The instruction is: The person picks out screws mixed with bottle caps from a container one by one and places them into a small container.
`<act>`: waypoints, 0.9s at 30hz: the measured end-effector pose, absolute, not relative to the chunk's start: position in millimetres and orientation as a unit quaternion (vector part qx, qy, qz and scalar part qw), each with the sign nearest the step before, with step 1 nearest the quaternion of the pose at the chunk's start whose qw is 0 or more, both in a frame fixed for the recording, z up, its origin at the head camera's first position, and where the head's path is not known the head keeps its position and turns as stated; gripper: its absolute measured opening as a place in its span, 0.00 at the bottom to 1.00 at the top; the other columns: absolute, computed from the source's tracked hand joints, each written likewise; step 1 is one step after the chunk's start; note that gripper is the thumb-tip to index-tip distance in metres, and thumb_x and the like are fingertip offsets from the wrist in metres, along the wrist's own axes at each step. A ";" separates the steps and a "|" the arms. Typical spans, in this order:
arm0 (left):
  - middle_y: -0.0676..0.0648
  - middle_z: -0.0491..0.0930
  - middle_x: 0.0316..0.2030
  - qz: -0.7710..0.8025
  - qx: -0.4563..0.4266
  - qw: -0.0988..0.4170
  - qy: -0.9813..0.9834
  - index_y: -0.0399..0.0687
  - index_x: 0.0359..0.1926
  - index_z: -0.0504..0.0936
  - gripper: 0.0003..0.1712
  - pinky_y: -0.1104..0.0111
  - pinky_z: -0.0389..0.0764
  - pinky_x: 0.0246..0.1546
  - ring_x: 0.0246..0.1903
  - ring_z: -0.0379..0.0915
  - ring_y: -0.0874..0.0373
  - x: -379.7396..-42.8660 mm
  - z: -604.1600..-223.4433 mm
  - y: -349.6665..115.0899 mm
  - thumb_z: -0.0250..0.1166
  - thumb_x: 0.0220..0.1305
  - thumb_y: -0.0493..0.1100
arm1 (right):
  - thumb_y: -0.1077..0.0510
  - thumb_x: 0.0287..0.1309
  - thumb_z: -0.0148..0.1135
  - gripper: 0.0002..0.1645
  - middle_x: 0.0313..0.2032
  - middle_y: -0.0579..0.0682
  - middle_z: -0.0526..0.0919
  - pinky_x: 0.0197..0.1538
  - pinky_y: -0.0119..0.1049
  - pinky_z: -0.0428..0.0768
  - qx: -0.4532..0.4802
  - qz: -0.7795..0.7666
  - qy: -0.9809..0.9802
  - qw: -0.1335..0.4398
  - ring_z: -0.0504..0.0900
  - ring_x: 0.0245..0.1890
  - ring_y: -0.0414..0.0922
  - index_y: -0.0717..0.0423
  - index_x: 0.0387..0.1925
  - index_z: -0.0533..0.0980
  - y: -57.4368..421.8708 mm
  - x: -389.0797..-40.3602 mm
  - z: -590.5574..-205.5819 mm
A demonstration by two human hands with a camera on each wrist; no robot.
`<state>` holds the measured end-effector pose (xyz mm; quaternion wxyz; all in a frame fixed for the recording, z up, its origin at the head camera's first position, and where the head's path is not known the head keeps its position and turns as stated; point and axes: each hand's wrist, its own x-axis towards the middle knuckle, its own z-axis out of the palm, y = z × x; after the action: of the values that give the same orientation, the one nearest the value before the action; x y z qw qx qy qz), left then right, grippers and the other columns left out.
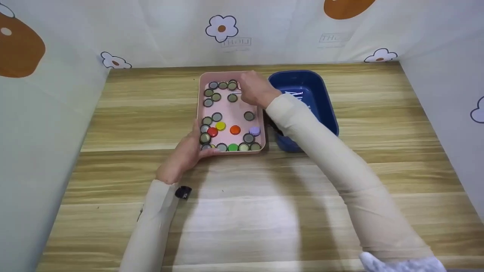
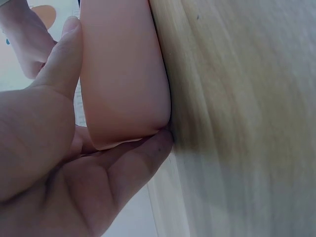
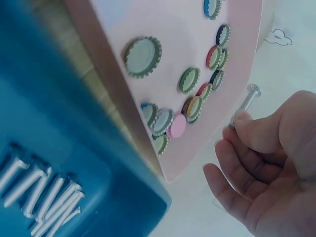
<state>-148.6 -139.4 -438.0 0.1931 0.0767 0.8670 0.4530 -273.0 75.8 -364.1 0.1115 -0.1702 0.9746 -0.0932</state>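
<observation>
My left hand grips the near left corner of a pink tray, thumb along one wall and fingers round the other. In the left wrist view the tray's outer wall lies against the fingers. Bottle caps lie inside, most with their hollow undersides up; a red-orange cap and a green cap show coloured tops. Over the tray's far right corner, my right hand pinches a silvery screw between thumb and forefinger, its head sticking out.
Just right of the pink tray stands a dark blue tray with several silvery screws in it, partly hidden by the right forearm. A small black object is beside the left wrist. A patterned cloth wall rises behind the wooden table.
</observation>
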 end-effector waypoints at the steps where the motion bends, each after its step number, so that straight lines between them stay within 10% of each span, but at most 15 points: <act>1: 0.48 0.65 0.73 0.453 0.075 0.194 0.867 0.59 0.80 0.45 0.49 0.53 0.49 0.80 0.72 0.62 0.54 -148.4 -437.8 -139.3 0.64 0.68 0.54 | 0.66 0.65 0.52 0.15 0.39 0.57 0.81 0.37 0.37 0.77 -0.170 -0.092 0.974 0.115 0.78 0.36 0.51 0.64 0.49 0.79 77.8 -272.3 -362.7; 18: 0.50 0.61 0.75 0.469 0.069 0.206 0.856 0.60 0.81 0.43 0.44 0.53 0.45 0.81 0.75 0.57 0.55 -147.8 -439.2 -138.8 0.55 0.73 0.58 | 0.66 0.60 0.53 0.11 0.35 0.55 0.80 0.35 0.36 0.73 -0.232 -0.121 0.952 0.160 0.76 0.33 0.49 0.62 0.40 0.80 142.7 -263.3 -354.5; 27: 0.46 0.61 0.76 0.419 0.091 0.186 0.884 0.57 0.81 0.38 0.56 0.52 0.46 0.80 0.74 0.59 0.52 -146.9 -437.9 -141.6 0.67 0.65 0.52 | 0.63 0.64 0.58 0.08 0.37 0.55 0.83 0.41 0.38 0.77 -0.256 -0.133 0.941 0.179 0.78 0.35 0.48 0.60 0.39 0.82 172.1 -262.1 -352.3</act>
<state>-146.9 -141.6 -437.9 0.1862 0.0909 0.8842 0.4187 -262.1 172.1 -352.3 0.1794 -0.2556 0.9407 -0.1328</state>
